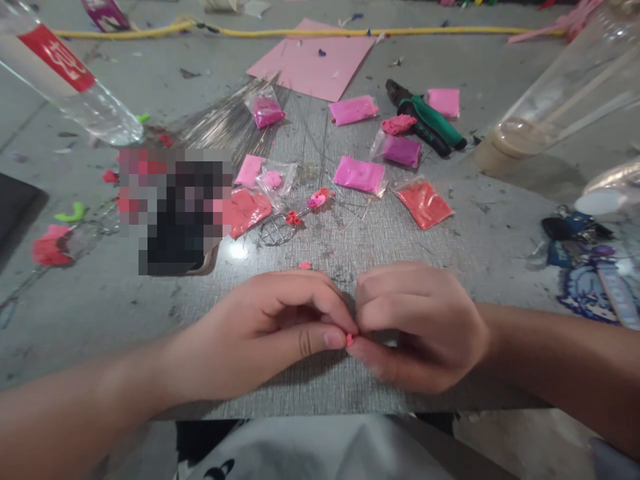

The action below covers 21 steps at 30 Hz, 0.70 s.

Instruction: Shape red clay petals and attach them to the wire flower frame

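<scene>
In a narrow fingertip grip, the left hand (265,333) and right hand (420,327) hold a small pink piece (350,340) over the worktop (280,393); beyond, a clear bag (425,203) contains red material, a clear container (515,143) brownish liquid

A small piece of clay (349,340), bright coral pink, sits just below and right of the center of the frame. It looks like a tiny, uneven lump, pinched between the fingertips of the left hand (270,333) and right hand (420,327). Fingers cover part of it, hiding its full shape.
</scene>
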{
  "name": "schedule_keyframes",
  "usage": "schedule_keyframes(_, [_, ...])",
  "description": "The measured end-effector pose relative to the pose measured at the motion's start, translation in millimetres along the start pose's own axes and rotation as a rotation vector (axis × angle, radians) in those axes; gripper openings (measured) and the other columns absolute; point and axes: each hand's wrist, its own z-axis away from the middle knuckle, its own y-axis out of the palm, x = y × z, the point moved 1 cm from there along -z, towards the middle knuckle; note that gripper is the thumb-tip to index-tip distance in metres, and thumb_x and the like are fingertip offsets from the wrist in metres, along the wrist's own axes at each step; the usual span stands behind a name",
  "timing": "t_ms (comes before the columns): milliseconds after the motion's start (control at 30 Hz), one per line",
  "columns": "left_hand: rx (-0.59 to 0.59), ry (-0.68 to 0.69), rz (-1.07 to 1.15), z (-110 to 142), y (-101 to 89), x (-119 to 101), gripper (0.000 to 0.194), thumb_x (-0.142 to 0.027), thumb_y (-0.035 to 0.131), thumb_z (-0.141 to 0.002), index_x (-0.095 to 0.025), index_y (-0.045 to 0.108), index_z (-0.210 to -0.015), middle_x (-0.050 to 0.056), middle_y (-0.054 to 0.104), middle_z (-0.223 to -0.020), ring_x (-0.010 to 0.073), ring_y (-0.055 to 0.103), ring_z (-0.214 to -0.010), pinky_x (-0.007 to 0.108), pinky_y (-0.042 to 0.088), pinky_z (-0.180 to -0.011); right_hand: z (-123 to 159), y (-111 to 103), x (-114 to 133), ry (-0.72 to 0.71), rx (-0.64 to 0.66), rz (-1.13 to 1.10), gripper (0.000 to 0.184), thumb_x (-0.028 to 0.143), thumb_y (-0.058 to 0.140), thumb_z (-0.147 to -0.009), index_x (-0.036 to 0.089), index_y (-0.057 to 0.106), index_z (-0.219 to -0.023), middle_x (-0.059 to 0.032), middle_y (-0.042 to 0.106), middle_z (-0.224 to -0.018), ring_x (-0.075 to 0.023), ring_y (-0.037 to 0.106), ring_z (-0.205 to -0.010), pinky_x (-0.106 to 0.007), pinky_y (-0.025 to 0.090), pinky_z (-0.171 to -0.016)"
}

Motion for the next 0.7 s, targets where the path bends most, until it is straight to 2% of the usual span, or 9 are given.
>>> schedule_keyframes(333, [-0.034, 0.004, 0.019, 4.2, -1.0, 3.1, 0.003, -0.016, 0.07, -0.094, -0.017, 0.073, -0.094, 0.004, 0.073, -0.092, 0.0139, 0.068, -0.084, 0.023, 0.056, -0.074, -1.5, -1.6, -0.1, 0.036, -0.002, -0.045, 0.015, 0.02, 0.061, -0.095, 0.017, 0.058, -0.08, -0.0001, 0.058, -0.066, -0.0104, 0.048, -0.061, -0.025, 0.042, -0.059])
schedule_keyframes(700, [-0.072, 0.022, 0.002, 4.4, -0.4, 2.0, 0.005, -0.013, 0.076, -0.089, -0.017, 0.072, -0.088, 0.002, 0.072, -0.088, 0.0117, 0.069, -0.081, 0.02, 0.056, -0.073, -2.1, -0.6, 0.9, 0.05, -0.011, -0.064, 0.014, 0.017, 0.061, -0.092, 0.018, 0.058, -0.079, 0.0005, 0.058, -0.064, -0.0104, 0.048, -0.06, -0.025, 0.042, -0.059])
